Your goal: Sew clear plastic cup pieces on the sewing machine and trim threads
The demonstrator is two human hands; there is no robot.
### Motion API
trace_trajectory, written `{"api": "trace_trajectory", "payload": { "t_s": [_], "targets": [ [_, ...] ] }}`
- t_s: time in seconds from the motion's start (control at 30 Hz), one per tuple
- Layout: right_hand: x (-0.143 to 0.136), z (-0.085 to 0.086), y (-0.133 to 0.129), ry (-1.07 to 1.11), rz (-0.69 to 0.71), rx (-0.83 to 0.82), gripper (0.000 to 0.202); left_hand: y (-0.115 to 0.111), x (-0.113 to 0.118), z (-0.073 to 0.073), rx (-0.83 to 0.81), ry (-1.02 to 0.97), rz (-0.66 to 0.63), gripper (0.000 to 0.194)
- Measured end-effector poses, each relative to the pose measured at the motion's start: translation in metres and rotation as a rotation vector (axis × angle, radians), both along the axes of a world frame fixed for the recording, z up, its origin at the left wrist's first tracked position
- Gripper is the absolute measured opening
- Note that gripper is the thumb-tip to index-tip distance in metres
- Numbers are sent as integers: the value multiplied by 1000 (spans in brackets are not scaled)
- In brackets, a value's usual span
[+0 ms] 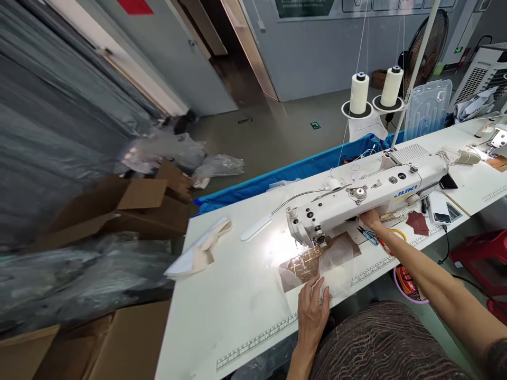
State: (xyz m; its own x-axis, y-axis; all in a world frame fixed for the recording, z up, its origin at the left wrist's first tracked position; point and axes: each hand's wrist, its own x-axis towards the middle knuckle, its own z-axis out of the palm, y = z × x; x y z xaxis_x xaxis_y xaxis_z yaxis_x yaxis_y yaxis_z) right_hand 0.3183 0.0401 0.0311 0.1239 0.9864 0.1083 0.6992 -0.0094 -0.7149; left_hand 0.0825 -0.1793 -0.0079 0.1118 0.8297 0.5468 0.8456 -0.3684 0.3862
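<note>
A white sewing machine (356, 198) stands on the table, its lamp lighting the needle area. Under its needle lies a brown quilted fabric piece (307, 265) with a pale sheer layer (336, 257) over part of it. My left hand (313, 306) rests with fingers stretched out at the near edge of this fabric. Reaching under the machine's arm, my right hand (370, 217) has its fingers hidden behind the machine body. Blue-handled scissors (369, 237) and a yellow-and-red handled tool (386, 245) lie close to the right wrist.
Folded cream fabric (204, 248) lies at the table's left end. A dark red fabric scrap (418, 223) and a phone (441, 216) are on the right. Thread cones (359, 95) stand behind the machine. Cardboard boxes (142, 195) sit on the floor at left; a red stool (483, 258) is at right.
</note>
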Motion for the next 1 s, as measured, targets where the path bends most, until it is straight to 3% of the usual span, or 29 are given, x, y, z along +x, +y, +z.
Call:
{"api": "trace_trajectory", "payload": {
  "t_s": [0.17, 0.37, 0.47, 0.6, 0.8, 0.9, 1.0],
  "targets": [
    [3, -2, -7, 180, 19, -95, 26, -5, 2, -4, -26, 30, -23, 29],
    [1, -14, -68, 419, 67, -129, 25, -1, 10, -3, -10, 6, -60, 32],
    [-9, -14, -86, 481, 109, -108, 28, 4, 18, -1, -3, 21, -91, 35],
    [-26, -10, -72, 472, 137, -70, 26, 10, 30, -5, -45, 116, -180, 39],
    [-25, -7, -43, 229, 38, -43, 19, 9, 31, -16, -105, 185, -152, 37],
    [-12, -8, -38, 83, -66, -20, 27, 6, 30, -12, -90, 164, -130, 36],
    [-7, -10, -27, -9, -83, -21, 30, 3, 31, -3, -35, 145, -111, 37]
  ]
}}
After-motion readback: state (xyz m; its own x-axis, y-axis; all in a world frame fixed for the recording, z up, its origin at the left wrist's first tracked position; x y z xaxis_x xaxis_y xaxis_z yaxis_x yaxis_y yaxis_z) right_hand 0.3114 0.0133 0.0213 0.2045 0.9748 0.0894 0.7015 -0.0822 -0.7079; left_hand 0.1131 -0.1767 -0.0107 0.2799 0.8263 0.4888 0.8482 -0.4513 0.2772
